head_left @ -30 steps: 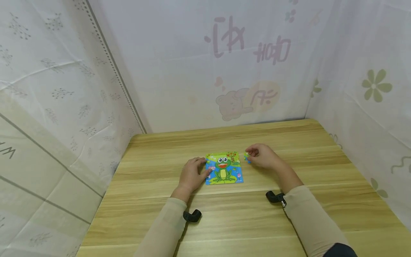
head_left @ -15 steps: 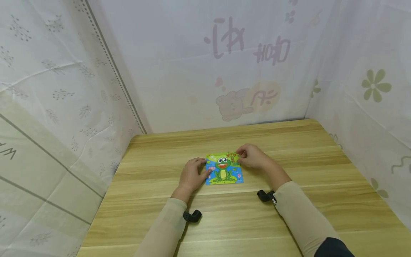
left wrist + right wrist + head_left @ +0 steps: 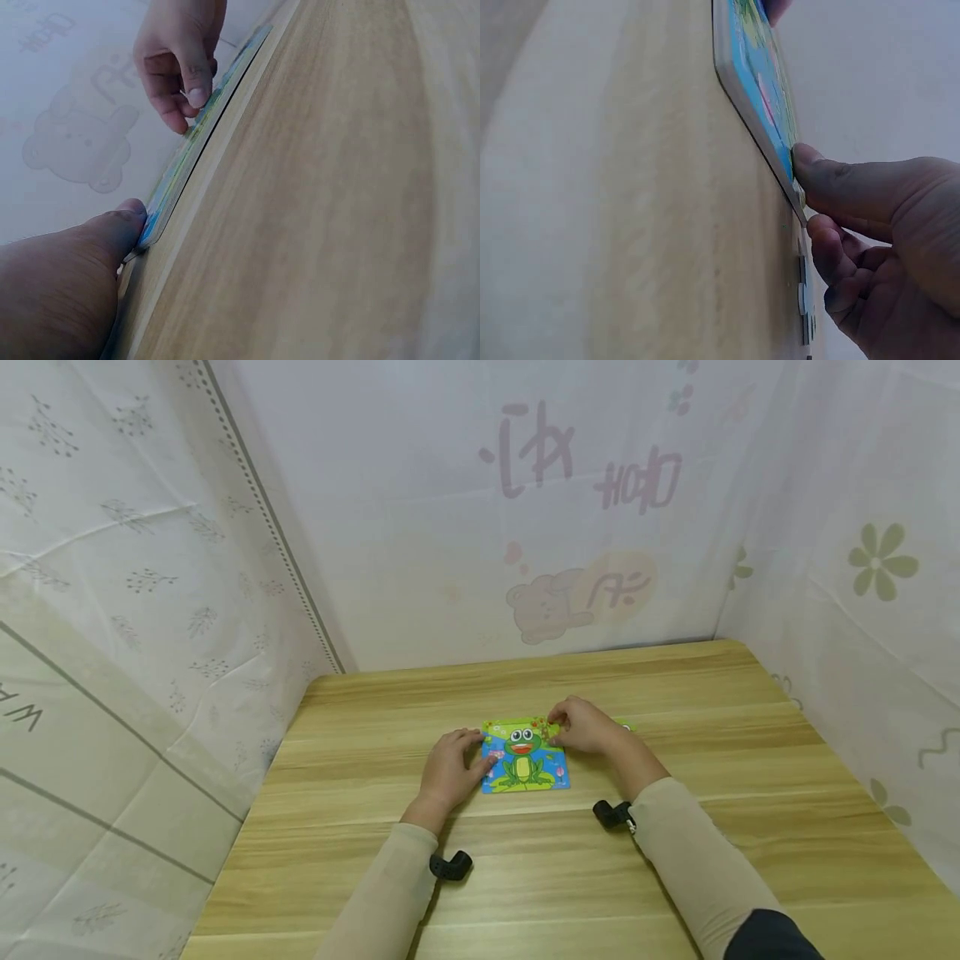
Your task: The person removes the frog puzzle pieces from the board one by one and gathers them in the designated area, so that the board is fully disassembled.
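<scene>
A square frog jigsaw puzzle lies flat on the wooden table, its picture mostly assembled. My left hand rests against its left edge; the thumb touches the puzzle's corner in the left wrist view. At the upper right corner is my right hand, its thumb at the edge and other fingers curled. Between thumb and forefinger it pinches what looks like a small yellow-green puzzle piece, mostly hidden.
A green loose piece shows behind the right wrist. In the right wrist view several flat loose pieces lie past the puzzle's far corner. The wooden table ends at a printed curtain behind and at both sides.
My right hand has moved left from the loose pieces beside the puzzle to its upper right corner. The green loose piece has come into view behind the wrist. My left hand stays put.
</scene>
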### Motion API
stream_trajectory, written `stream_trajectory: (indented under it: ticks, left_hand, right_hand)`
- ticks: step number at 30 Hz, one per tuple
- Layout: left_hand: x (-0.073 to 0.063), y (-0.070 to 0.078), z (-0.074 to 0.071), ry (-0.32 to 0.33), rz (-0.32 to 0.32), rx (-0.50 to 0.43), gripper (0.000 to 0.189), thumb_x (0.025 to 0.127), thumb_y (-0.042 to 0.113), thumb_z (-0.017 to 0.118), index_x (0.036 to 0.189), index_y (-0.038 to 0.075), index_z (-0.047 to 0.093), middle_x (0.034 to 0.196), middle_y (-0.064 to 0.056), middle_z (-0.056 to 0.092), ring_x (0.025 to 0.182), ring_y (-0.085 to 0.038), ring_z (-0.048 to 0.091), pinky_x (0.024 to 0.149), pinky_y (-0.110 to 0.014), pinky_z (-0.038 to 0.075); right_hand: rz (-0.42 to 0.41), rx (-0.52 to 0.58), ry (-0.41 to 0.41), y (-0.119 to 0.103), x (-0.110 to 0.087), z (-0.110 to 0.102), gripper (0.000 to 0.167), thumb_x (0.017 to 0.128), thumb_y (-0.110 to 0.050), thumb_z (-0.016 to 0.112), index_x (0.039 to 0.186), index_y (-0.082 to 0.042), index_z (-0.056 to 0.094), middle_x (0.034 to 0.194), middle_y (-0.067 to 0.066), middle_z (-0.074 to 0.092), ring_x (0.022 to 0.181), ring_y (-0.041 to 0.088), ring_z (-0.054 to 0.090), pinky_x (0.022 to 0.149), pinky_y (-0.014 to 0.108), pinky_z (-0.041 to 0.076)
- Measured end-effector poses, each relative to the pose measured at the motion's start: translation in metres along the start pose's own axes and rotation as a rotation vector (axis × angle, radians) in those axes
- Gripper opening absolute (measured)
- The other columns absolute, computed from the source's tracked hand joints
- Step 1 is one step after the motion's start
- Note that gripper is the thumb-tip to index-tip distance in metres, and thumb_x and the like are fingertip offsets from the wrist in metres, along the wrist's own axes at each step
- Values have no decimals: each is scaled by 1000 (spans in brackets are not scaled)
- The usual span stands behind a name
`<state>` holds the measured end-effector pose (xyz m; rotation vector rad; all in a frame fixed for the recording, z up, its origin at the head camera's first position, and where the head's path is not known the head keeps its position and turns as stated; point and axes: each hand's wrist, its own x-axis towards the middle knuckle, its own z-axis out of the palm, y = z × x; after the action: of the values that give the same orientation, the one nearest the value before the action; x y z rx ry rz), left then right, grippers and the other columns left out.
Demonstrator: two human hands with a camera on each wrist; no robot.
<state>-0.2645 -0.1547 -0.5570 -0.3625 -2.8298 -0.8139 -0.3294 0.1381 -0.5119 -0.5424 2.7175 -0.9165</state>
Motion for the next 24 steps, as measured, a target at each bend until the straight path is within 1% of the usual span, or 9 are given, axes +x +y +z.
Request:
stream_trajectory:
  ticks: [3, 6, 9, 12, 15, 17, 19, 21, 24]
  left_hand:
    - [0, 1, 0, 0, 4, 3, 54, 95, 52, 73, 137, 19, 68, 145, -1, 61, 139, -26, 51, 119, -44, 41]
    - [0, 1, 0, 2, 1, 2, 54, 95, 52, 73, 136, 19, 68, 145, -1, 61, 139, -26, 51, 119, -44, 41]
    - [0, 1, 0, 2, -4, 0, 54, 94, 53, 74, 136, 19, 68, 145, -1, 61, 139, -26, 51, 119, -44, 41]
    - [0, 1, 0, 3, -3, 2, 54, 94, 53, 73, 136, 19, 68, 145, -1, 61, 139, -26, 51, 119, -44, 41]
    - [0, 2, 0, 2, 3, 4, 53, 95, 51, 73, 136, 19, 68, 145, -1, 61, 138, -27, 52, 118, -44, 42]
    - [0, 3, -1, 1, 6, 5, 53, 95, 51, 74, 136, 18, 68, 144, -2, 61, 138, -27, 52, 118, -44, 42]
    - [0, 3, -1, 3, 12, 6, 52, 95, 49, 74, 136, 17, 68, 143, -3, 61, 136, -28, 53, 118, -45, 42]
    - [0, 3, -1, 6, 15, 5, 52, 95, 49, 75, 136, 17, 68, 143, -3, 62, 136, -28, 53, 117, -45, 43]
    - [0, 3, -1, 6, 10, 3, 52, 95, 49, 75, 136, 17, 68, 143, -3, 61, 136, -28, 53, 118, -45, 42]
  right_hand:
    - [-1, -14, -19, -1, 1, -2, 39, 89, -21, 85, 120, -4, 70, 112, 8, 60, 102, 25, 56, 95, 41, 52]
    - [-3, -24, -33, -4, 2, -3, 37, 90, -19, 84, 119, -2, 69, 109, 9, 59, 99, 25, 54, 91, 41, 51]
    - [1, -35, -29, -5, 2, -4, 36, 89, -19, 86, 116, -3, 69, 107, 9, 58, 98, 25, 53, 90, 40, 50]
    - [12, -35, -13, -4, 3, -4, 37, 86, -19, 88, 114, -5, 67, 111, 9, 59, 102, 25, 55, 94, 40, 52]
    - [33, 8, 4, -3, 4, -3, 40, 83, -17, 90, 113, -8, 64, 116, 6, 63, 110, 26, 60, 101, 43, 52]
    - [45, 63, 17, -4, 5, -2, 42, 81, -15, 92, 112, -9, 63, 114, 5, 66, 110, 27, 62, 101, 43, 53]
    - [49, 107, 30, -3, 5, -1, 43, 79, -13, 93, 110, -10, 63, 110, 5, 67, 106, 25, 62, 98, 41, 54]
    - [44, 138, 41, -2, 5, 0, 44, 78, -11, 93, 110, -10, 62, 105, 5, 65, 98, 24, 61, 91, 39, 54]
    - [34, 178, 44, 0, 5, 1, 48, 77, -7, 93, 113, -9, 61, 101, 6, 63, 91, 23, 59, 85, 36, 54]
